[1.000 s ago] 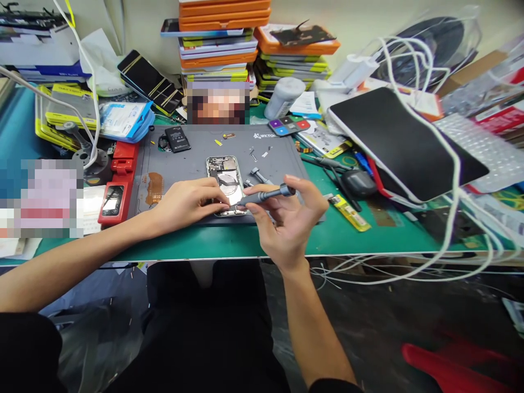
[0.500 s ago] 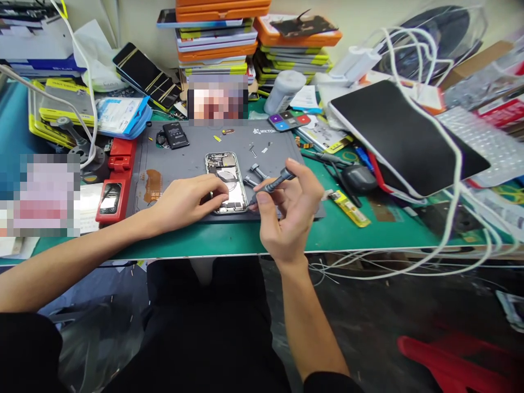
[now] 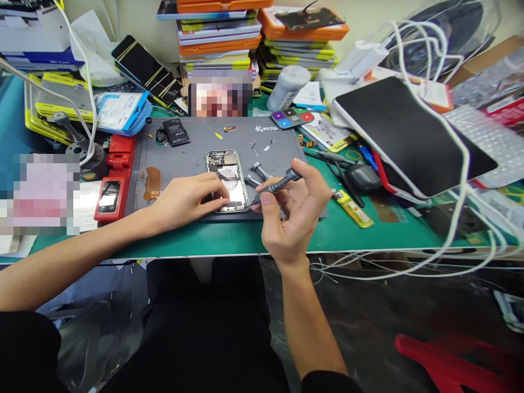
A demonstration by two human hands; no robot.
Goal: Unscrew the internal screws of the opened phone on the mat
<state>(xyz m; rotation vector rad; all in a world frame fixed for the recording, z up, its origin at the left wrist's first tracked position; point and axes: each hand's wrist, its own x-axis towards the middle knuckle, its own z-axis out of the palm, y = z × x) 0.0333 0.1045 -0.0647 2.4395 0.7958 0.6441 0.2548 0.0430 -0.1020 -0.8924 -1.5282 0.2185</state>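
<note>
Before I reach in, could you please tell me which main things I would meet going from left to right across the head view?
Red block-shaped fixture, flat black rectangular battery, opened pale-framed rectangular phone, right hand gripping a slim grey screwdriver, small yellow rectangular packet.

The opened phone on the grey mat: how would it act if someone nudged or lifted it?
The opened phone would probably stay stiff when lifted, since its edges look straight. Lying flat on the grey mat, it seems likelier to slide than roll or tip. It may be fragile: its inner parts are exposed.
</note>
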